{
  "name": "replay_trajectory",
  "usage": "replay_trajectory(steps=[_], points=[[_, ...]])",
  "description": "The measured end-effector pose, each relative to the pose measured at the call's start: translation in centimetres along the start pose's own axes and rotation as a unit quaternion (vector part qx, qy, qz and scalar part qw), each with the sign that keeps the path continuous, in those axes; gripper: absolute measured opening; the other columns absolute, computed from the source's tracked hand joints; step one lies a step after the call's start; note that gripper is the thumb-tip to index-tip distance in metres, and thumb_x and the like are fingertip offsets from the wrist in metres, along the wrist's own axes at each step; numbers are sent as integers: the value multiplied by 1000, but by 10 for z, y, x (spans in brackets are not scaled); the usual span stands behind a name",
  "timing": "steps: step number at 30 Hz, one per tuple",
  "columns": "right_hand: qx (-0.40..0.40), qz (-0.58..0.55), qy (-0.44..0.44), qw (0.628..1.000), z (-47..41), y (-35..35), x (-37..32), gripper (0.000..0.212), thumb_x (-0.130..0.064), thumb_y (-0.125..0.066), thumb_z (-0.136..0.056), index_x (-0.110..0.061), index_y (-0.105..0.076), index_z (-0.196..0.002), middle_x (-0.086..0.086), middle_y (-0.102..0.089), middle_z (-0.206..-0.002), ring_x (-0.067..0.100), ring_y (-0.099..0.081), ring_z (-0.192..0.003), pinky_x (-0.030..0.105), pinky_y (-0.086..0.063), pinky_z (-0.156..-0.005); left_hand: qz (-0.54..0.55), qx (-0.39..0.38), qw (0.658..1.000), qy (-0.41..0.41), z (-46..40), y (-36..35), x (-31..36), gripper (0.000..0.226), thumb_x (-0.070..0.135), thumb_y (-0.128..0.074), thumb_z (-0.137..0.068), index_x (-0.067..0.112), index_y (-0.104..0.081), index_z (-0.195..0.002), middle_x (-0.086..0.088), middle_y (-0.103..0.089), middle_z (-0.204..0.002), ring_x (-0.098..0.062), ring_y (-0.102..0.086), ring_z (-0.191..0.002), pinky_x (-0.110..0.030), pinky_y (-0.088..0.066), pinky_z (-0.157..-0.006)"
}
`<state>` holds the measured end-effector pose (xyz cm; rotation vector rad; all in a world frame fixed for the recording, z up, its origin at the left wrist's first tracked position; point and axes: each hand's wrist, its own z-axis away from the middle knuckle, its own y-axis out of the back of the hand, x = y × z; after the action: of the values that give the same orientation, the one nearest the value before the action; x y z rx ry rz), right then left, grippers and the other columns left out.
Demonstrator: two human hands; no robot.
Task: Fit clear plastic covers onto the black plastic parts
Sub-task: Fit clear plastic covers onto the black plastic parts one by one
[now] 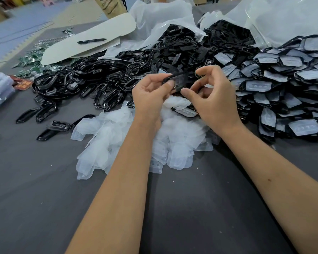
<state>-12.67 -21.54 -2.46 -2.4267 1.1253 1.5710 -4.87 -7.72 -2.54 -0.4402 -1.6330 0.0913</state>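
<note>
The left hand (pixel 151 94) is pinching one end of a black plastic part (pixel 178 80) between thumb and curled fingers, holding it up above the table (pixel 44 189). The right hand (pixel 212 96) is closing on the part's other end, thumb and forefinger curled toward it; whether they are actually clamping it or only touching is hard to tell. A clear cover seems to be lying over the part, but blur and glare are making that uncertain.

Directly beneath the hands, a heap of clear plastic covers (pixel 136 140) is spreading across the grey cloth. Bare black frames (pixel 84 85) are piling up to the left, with flatter black pieces (pixel 182 46) spilling from an open bag (pixel 160 21) behind. Finished parts with covers fitted (pixel 283 77) are stacking up to the right. A marker (pixel 91 41) is lying on a pale card (pixel 92 39) farther back.

The likely risk is a cover seating crooked: it is thin and flexible, so uneven thumb pressure could be popping one edge out while the other clips in. A slip would be dropping the part into the covers below, where it could be mixing with loose stock.
</note>
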Motion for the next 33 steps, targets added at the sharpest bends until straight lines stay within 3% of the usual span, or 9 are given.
replay_trajectory(steps=[5, 10, 15, 18, 20, 22, 25, 27, 33], points=[[-206, 139, 176, 952, 5, -4, -10, 22, -34, -89, -81, -17, -80, -92, -2, -63, -90, 17, -46, -92, 25, -40, -87, 127, 56, 989, 51, -4, 7, 8, 19, -11, -69, -90, 8, -68, -92, -11, -66, -81, -17, -65, -68, -16, -49, -56], [-301, 169, 153, 926, 7, -12, -14, 14, -32, -87, -83, -21, -79, -85, -5, -60, -99, 23, -41, -102, 33, -36, -101, 133, 61, 987, 67, -4, 6, 9, 20, -10, -68, -90, 9, -67, -92, -10, -65, -80, -16, -65, -67, -17, -48, -56], [-221, 88, 147, 960, 10, -11, -14, 15, -12, -84, -86, -11, -68, -85, -6, -66, -85, 19, -53, -88, 35, -47, -84, 141, 71, 984, 84, -5, 6, 9, 20, -10, -68, -89, 10, -68, -91, -13, -64, -84, -16, -67, -66, -17, -48, -55], [-134, 7, 117, 984, 10, -10, -13, 11, -6, -75, -91, -5, -65, -95, 1, -66, -84, 12, -59, -76, 32, -52, -73, 144, 82, 982, 84, -5, 5, 9, 21, -11, -68, -90, 10, -67, -90, -9, -66, -78, -15, -67, -62, -18, -48, -55], [-90, -72, 66, 991, 6, -8, -11, 17, -3, -72, -93, -4, -65, -109, 6, -67, -90, 16, -62, -78, 32, -55, -74, 149, 83, 982, 83, -5, 5, 10, 20, -12, -67, -90, 9, -67, -90, -8, -66, -75, -13, -64, -57, -17, -47, -52], [-70, -127, 24, 989, 3, -6, -9, 19, -2, -70, -95, -7, -68, -113, 4, -67, -90, 16, -64, -75, 30, -56, -72, 150, 80, 982, 85, -5, 4, 11, 20, -12, -66, -90, 7, -66, -92, -11, -66, -80, -13, -64, -58, -16, -46, -51], [-58, -184, -27, 981, 3, -5, -6, 8, -4, -72, -95, -11, -71, -92, 2, -69, -79, 19, -67, -69, 28, -55, -61, 156, 81, 980, 93, -5, 5, 12, 19, -12, -65, -91, 7, -65, -93, -14, -63, -88, -17, -66, -65, -15, -47, -52], [-49, -211, -50, 975, 4, -5, -5, 9, -6, -74, -94, -11, -69, -88, 3, -67, -78, 19, -64, -70, 28, -56, -61, 159, 83, 979, 98, -4, 5, 13, 19, -12, -66, -91, 7, -66, -94, -12, -65, -86, -17, -67, -65, -15, -48, -52], [-43, -286, -92, 953, 0, -1, -5, 13, -3, -79, -89, -6, -69, -96, 15, -67, -81, 23, -55, -63, 27, -46, -51, 168, 83, 977, 105, -5, 5, 14, 19, -12, -65, -91, 7, -66, -93, -10, -68, -82, -18, -68, -68, -15, -48, -52]])
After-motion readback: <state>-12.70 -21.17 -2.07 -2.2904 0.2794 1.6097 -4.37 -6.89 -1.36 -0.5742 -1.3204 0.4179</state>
